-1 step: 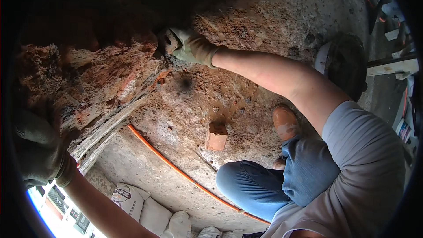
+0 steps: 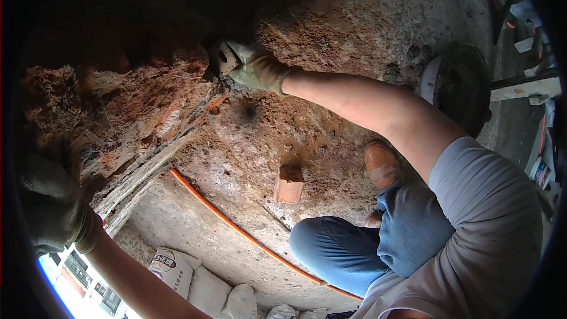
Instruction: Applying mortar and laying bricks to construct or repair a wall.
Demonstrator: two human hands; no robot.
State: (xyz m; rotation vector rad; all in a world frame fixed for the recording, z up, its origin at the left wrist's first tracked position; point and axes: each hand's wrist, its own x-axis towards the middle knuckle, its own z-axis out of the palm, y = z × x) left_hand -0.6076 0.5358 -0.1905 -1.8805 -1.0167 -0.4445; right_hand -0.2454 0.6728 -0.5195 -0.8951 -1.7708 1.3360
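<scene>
My right hand (image 2: 254,65), in a pale greenish work glove, reaches out to the broken edge of a reddish wall. It is closed on a brick piece (image 2: 227,58), whose end shows beside the fingers; the rest of it lies in deep shadow. At the far left my left hand (image 2: 53,210), in a dark-looking glove, is raised beside the rough masonry (image 2: 136,100). Shadow covers its fingers, so I cannot tell whether they grip anything. A loose reddish brick (image 2: 289,184) sits on the dirty ground before my knee.
An orange hose (image 2: 236,227) curves over the concrete. White sacks (image 2: 208,290) lie at the lower left. A round dark tub (image 2: 463,88) with a pale rim stands at the right, near a wooden beam (image 2: 525,88). My brown shoe (image 2: 381,163) is planted on the rubble-strewn ground.
My right hand and the brick piece have shifted very slightly, and more of the brick's end shows. Everything else looks the same.
</scene>
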